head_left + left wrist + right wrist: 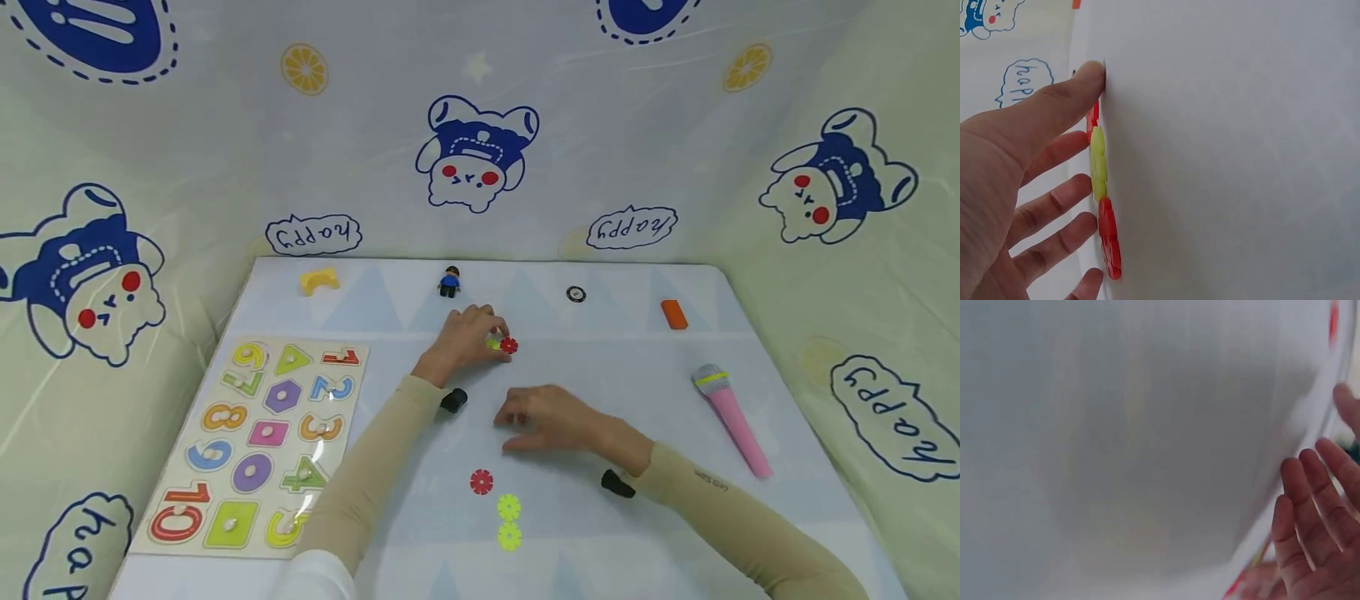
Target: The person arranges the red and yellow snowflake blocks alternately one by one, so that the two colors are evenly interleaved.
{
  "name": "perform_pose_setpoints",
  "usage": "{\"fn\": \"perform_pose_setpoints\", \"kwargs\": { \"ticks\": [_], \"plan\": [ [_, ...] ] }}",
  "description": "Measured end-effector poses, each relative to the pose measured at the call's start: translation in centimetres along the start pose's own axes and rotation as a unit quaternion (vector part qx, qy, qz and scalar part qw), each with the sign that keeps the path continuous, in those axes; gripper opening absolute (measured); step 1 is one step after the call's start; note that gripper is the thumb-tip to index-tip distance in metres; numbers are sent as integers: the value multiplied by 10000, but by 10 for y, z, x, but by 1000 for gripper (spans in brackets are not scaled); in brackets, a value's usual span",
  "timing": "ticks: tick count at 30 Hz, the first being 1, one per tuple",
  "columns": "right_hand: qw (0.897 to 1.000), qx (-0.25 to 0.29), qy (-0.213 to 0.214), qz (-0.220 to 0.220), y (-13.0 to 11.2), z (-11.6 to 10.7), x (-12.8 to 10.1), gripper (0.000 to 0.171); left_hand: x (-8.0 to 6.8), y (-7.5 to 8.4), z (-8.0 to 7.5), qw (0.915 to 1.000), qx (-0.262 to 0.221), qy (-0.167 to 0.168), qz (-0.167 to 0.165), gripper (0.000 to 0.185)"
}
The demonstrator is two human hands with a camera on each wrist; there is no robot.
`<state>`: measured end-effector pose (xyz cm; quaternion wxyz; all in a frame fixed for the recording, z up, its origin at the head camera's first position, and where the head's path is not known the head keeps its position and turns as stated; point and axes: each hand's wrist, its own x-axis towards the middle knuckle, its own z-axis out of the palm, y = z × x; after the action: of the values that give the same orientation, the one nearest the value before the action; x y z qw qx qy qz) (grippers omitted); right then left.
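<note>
My left hand (468, 335) rests over a short row of notched plastic discs on the table. In the left wrist view a yellow-green disc (1099, 164) lies between a red disc (1110, 239) and another red disc (1093, 119). The fingertips lie along this row, fairly straight and spread, with the thumb at its far end. Nearer me, my right hand (551, 419) hovers over the table with loosely bent fingers and nothing held. Below it lie a loose red disc (482, 482) and two yellow-green ones, the upper disc (509, 507) right against the lower (510, 537).
A number-and-shape puzzle board (258, 433) covers the left side. Along the back stand a yellow curved block (319, 281), a toy figure (449, 282), a small black-rimmed wheel (576, 293) and an orange block (674, 314). A pink microphone (733, 421) lies at right.
</note>
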<state>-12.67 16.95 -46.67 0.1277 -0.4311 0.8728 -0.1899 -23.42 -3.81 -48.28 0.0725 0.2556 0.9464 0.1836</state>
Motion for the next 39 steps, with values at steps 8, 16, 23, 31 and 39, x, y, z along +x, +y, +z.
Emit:
{"fn": "perform_pose_setpoints", "kwargs": {
  "ticks": [8,16,23,31,39],
  "plan": [
    [9897,-814,-335,-1128,-53,30,-17,55,0,-1,-1,9999,93,68,-28,39],
    [9889,-905,-71,-1176,-61,39,-19,30,0,1,0,9999,68,93,24,38],
    [9893,-793,100,-1219,-61,42,-20,22,-1,3,-2,9999,108,65,4,38],
    [9917,-714,8,-1069,-60,41,-22,22,-2,5,-4,9999,127,77,-15,37],
    [9942,-436,3,-985,-59,40,-21,21,-2,5,-2,9998,126,155,-25,35]
  ]
}}
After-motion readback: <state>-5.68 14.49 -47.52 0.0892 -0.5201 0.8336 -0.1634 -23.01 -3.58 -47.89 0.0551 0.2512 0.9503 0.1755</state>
